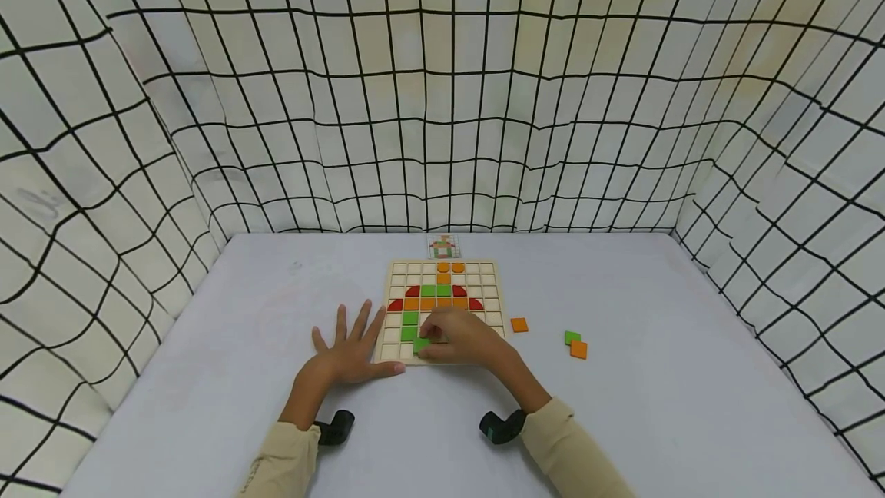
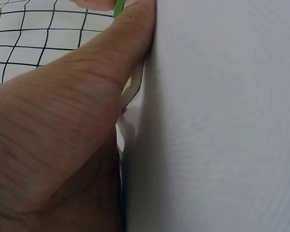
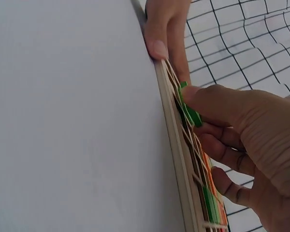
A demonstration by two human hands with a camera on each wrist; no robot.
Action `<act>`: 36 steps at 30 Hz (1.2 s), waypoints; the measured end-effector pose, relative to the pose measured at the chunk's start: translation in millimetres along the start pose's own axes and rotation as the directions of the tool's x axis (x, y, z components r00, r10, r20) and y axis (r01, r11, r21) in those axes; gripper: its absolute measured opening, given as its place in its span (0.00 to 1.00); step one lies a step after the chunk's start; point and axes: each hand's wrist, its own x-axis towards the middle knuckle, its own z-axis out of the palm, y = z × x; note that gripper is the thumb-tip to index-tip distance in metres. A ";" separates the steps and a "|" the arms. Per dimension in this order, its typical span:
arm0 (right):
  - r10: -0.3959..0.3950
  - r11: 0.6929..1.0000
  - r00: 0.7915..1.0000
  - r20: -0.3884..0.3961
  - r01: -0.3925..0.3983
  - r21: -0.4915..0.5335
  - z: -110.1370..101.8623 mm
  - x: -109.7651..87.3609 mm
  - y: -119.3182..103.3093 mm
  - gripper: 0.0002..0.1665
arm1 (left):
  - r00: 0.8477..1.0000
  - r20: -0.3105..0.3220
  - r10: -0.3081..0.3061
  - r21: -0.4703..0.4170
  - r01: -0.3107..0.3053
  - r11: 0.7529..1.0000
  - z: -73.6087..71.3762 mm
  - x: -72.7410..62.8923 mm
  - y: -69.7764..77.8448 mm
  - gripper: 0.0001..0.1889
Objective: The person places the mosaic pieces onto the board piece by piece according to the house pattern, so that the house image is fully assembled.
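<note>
A wooden grid board [image 1: 488, 280] lies on the white table, carrying green, orange and red tiles laid in its cells. My left hand [image 1: 349, 356] rests with spread fingers at the board's near left corner, its thumb along the near edge. Over the board's near part, my right hand [image 1: 462, 335] pinches a green square tile [image 3: 192, 114] between thumb and fingers. In the right wrist view that tile is tilted against the grid. My right hand covers part of the pattern. In the left wrist view the left thumb [image 2: 111, 53] fills much of the picture.
A small pattern card [image 1: 444, 246] lies just beyond the board. To the right are a loose orange tile [image 1: 519, 325], a green tile [image 1: 571, 337] and another orange tile [image 1: 578, 350] touching it. White walls with a black grid net [image 1: 452, 121] enclose the table.
</note>
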 end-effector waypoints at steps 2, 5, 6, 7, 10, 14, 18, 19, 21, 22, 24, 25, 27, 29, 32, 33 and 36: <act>-0.002 1.000 1.000 -0.006 0.002 -0.012 2.3 2.9 -5.9 0.15 | 1.000 -0.005 0.002 0.006 -0.002 1.000 -0.2 -0.1 0.6 0.59; 0.018 0.999 1.000 -0.008 -0.018 -0.043 5.5 4.8 -12.8 0.15 | 1.000 -0.008 0.008 0.013 -0.007 1.000 0.2 0.0 0.9 0.59; 0.028 0.998 1.000 -0.008 -0.029 -0.054 6.5 5.1 -14.4 0.16 | 1.000 -0.009 0.009 0.016 -0.009 1.000 0.2 -0.1 0.9 0.59; 0.039 0.997 0.999 -0.007 -0.039 -0.072 7.5 5.4 -15.6 0.16 | 1.000 -0.007 0.009 0.017 -0.009 1.000 0.0 -0.3 1.0 0.59; 0.049 0.993 0.999 -0.004 -0.050 -0.110 9.8 6.3 -17.5 0.17 | 1.000 0.002 0.003 0.020 -0.003 1.000 -1.6 -0.9 1.4 0.59; 0.015 0.993 1.000 -0.001 -0.015 -0.120 10.7 6.6 -18.2 0.18 | 1.000 0.012 -0.007 0.019 0.007 1.000 -1.6 0.2 -1.1 0.60; -0.006 0.993 1.000 0.009 0.007 -0.121 10.8 4.8 -18.1 0.17 | 1.000 0.010 -0.003 0.006 0.003 1.000 1.1 1.6 -4.2 0.61; -0.008 0.993 1.000 0.014 0.010 -0.120 10.6 4.5 -18.1 0.17 | 1.000 0.011 -0.002 0.001 0.002 1.000 1.4 1.4 -4.3 0.62; -0.011 0.993 1.000 0.020 0.013 -0.114 10.5 4.0 -17.9 0.16 | 1.000 0.008 -0.001 -0.001 0.001 1.000 1.3 0.3 -3.8 0.61; -0.013 0.994 1.000 0.022 0.015 -0.110 10.4 3.8 -17.9 0.16 | 1.000 0.005 -0.001 -0.004 0.001 1.000 0.9 -0.5 -3.0 0.61; -0.014 0.995 1.000 0.022 0.016 -0.102 10.8 3.6 -17.9 0.16 | 1.000 0.007 -0.003 0.003 0.003 1.000 0.4 -2.0 -1.8 0.60; -0.013 0.995 1.000 0.021 0.015 -0.100 11.0 3.6 -17.9 0.16 | 1.000 0.005 -0.001 0.006 0.001 1.000 0.1 -2.3 -1.3 0.60; -0.008 0.996 1.000 0.015 0.009 -0.091 11.5 3.8 -17.7 0.16 | 1.000 0.000 0.001 0.014 -0.001 1.000 0.0 -2.8 -0.7 0.59; -0.004 0.996 1.000 0.009 0.005 -0.085 11.2 4.0 -18.1 0.16 | 1.000 -0.006 0.006 0.019 -0.006 1.000 -0.1 -2.6 -0.2 0.59; -0.004 0.997 1.000 0.001 0.004 -0.080 10.5 4.4 -18.0 0.16 | 1.000 -0.011 0.007 0.020 -0.007 1.000 -0.2 -2.1 0.1 0.59; -0.007 0.997 1.000 0.000 0.007 -0.081 10.2 4.4 -18.0 0.16 | 1.000 -0.011 0.007 0.020 -0.007 1.000 -0.5 -1.9 0.3 0.59; -0.013 0.996 1.000 0.001 0.013 -0.088 9.9 4.2 -17.5 0.16 | 1.000 -0.009 0.007 0.016 -0.007 1.000 -0.6 -1.3 0.7 0.59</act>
